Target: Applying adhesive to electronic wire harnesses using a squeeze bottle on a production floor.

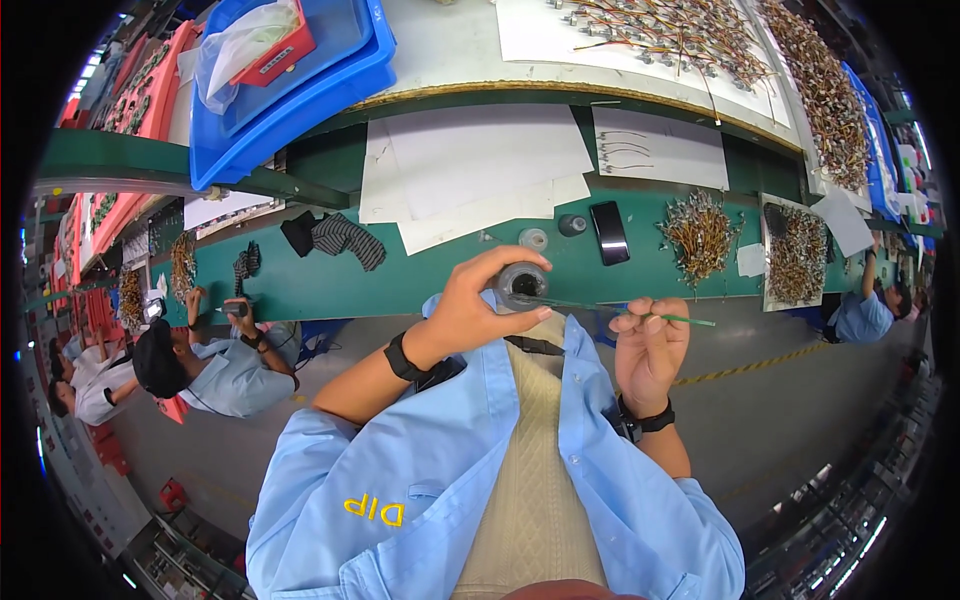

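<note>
The left hand (462, 308) holds a grey jar (522, 281) in front of the chest, just off the near edge of the green bench (440, 282), with the index finger curled over the far side and the thumb along the near side. The jar's mouth faces up toward the head, dark inside. The right hand (650, 350) has its fingertips pinched together on a thin rod (690, 321), whose green end points out to the right; the other end reaches the jar's mouth, though it is too fine here to tell whether it dips in or only lies across the rim. Just beyond the jar, on the bench, stand a small pale pot (534, 239) and a dark bottle (572, 224), with a black phone (609, 233) lying to their right. Farther right is a loose heap of wired parts (697, 238), then a board (795, 255) covered with more of them. White sheets (470, 165) lie behind the pots, and a striped cloth (348, 240) lies to the left. At the far left, a co-worker (225, 370) sits at the same bench.
</note>
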The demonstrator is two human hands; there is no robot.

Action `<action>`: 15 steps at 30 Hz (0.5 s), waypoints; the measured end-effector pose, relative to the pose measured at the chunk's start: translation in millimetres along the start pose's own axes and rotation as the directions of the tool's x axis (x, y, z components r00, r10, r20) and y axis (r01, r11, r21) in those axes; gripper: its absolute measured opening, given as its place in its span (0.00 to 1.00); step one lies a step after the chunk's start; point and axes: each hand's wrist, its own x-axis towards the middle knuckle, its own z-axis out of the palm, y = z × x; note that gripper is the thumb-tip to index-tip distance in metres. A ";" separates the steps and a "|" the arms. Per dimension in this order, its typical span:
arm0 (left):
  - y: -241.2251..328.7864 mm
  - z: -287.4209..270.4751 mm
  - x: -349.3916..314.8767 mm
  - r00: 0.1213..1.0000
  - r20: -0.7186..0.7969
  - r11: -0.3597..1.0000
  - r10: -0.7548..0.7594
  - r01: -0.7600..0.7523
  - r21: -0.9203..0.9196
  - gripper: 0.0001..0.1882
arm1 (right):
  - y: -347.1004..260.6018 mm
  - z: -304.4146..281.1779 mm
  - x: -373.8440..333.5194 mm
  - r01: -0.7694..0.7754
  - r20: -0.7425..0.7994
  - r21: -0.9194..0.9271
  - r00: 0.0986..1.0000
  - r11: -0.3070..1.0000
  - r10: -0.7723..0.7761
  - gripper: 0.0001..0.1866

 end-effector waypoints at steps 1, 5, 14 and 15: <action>-0.8 0.0 -0.4 1.000 0.002 1.000 0.007 -0.007 -0.001 0.30 | 0.4 1.9 0.3 -0.002 0.000 -0.018 1.000 1.000 0.002 0.08; -1.7 -0.4 -0.7 1.000 -0.002 1.000 0.022 -0.022 -0.011 0.30 | 0.0 -1.0 0.4 -0.003 -0.007 -0.060 1.000 0.998 0.003 0.08; -2.9 -1.8 0.0 1.000 -0.026 0.998 -0.004 0.003 -0.056 0.30 | -12.0 -7.5 -2.0 0.040 -0.037 -0.023 0.998 0.999 -0.041 0.08; -3.4 -1.3 0.2 1.000 -0.024 0.998 -0.007 0.006 -0.058 0.30 | -13.4 -5.0 -2.1 0.035 -0.049 0.026 0.998 0.999 -0.034 0.08</action>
